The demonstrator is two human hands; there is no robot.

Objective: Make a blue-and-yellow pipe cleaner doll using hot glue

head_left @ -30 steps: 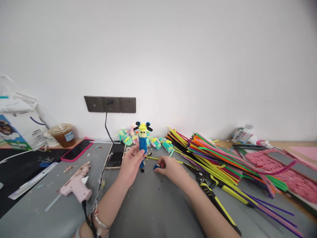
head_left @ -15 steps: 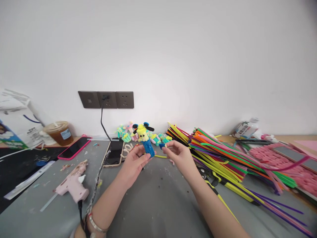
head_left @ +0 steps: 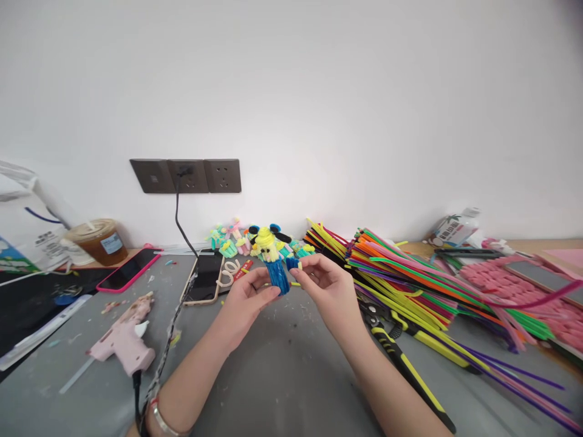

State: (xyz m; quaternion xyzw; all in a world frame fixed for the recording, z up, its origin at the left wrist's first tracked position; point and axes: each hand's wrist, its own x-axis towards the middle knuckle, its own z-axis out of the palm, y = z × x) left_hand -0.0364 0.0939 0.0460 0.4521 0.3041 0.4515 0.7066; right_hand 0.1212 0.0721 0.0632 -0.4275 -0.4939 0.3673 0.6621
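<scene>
My left hand (head_left: 249, 303) is closed on the lower blue body of a pipe-cleaner doll (head_left: 277, 276). The doll stands upright with a yellow head, dark eyes and black-and-blue ears. Between the thumb and fingers of my right hand (head_left: 328, 285) is a small blue pipe-cleaner piece (head_left: 292, 263) with a pale yellow end. That piece is close beside the doll's right side; I cannot tell whether they touch. Behind the doll lie several small pastel pipe-cleaner figures (head_left: 228, 246), partly hidden by it.
Bundles of coloured pipe cleaners (head_left: 405, 273) and yellow-black pliers (head_left: 401, 358) lie right. A pink glue gun (head_left: 125, 343), its cord, two phones (head_left: 130, 270) and a drink cup (head_left: 102, 243) are left. A pink woven piece (head_left: 496, 276) sits far right.
My right hand has brought the blue piece nearer to the doll's side. The view has shifted slightly, and more of the pliers shows. Both hands keep their hold.
</scene>
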